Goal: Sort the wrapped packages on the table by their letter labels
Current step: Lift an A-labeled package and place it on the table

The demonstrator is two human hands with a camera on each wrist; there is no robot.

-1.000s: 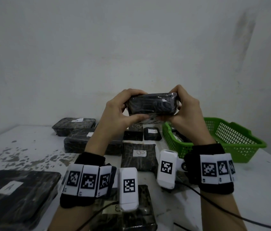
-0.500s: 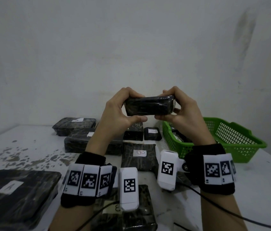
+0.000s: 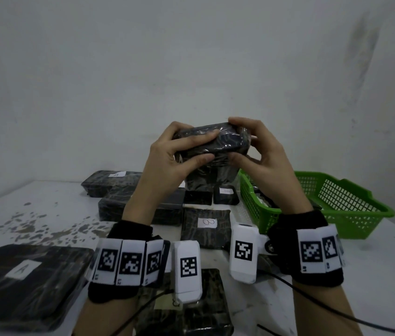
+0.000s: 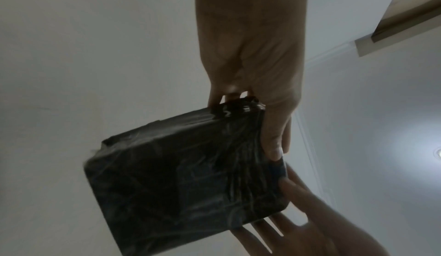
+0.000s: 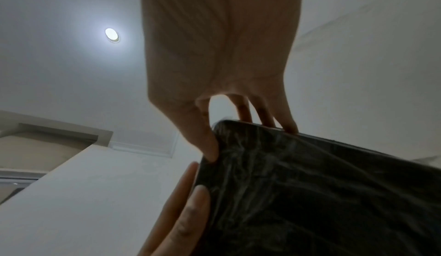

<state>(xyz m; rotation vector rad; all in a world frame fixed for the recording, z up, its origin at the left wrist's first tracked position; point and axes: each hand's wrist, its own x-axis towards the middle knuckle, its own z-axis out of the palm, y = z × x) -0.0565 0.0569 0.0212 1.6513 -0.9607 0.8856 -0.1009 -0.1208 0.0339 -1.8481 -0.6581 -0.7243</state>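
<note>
Both hands up, clear of the counter (image 3: pixel 371 267), in front of the pale wall. Between them, a dark wrapped package (image 3: pixel 212 144), glossy film creased all over. Left hand (image 3: pixel 167 163) gripping its left end, thumb on the near face, fingers curled over the top. Right hand (image 3: pixel 262 154) gripping the right end, fingertips hooked on the upper edge, thumb beneath. Held fast on both sides, neither hand spread wide. No label readable on the held package from any view; only dark film facing the wrist cameras, ceiling behind.

Down on the counter, well below the hands: a large flat package marked A (image 3: pixel 22 282) at near left. Two more dark packages stacked at the back left (image 3: pixel 109 185), a white label on the rear one, too small to read. A flat package marked B (image 3: pixel 206 226) in the middle, just left of the green basket (image 3: pixel 351 209). A small labelled package (image 3: pixel 225 195) behind it, touching the basket's left wall or just beside, hard to tell. Another package at the near edge (image 3: pixel 191 316), partly hidden by the left wrist camera. Dark flecks on the counter at left.
</note>
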